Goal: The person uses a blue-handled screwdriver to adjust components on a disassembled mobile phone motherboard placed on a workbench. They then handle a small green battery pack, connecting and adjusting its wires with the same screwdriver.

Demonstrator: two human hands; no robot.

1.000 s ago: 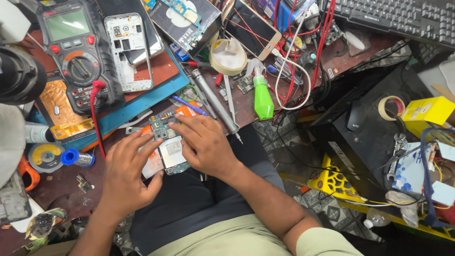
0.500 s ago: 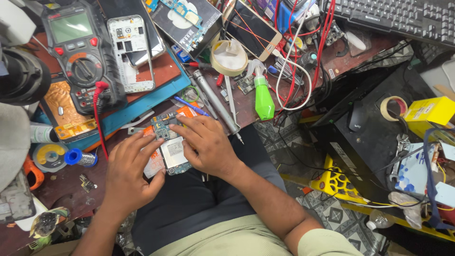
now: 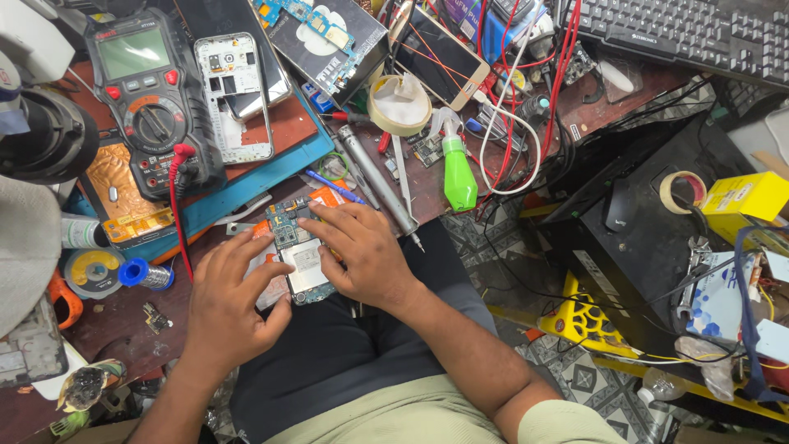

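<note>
At the desk's near edge, the left hand lies flat with fingers spread, its fingertips pressing the left side of a phone circuit board without gripping it. The right hand rests just right of the board, fingers curled over its upper right part and holding it down. A multimeter sits toward the desk's far left corner, and a green spray bottle lies near the right edge.

Multimeter and screwdriver hem the circuit board.
</note>
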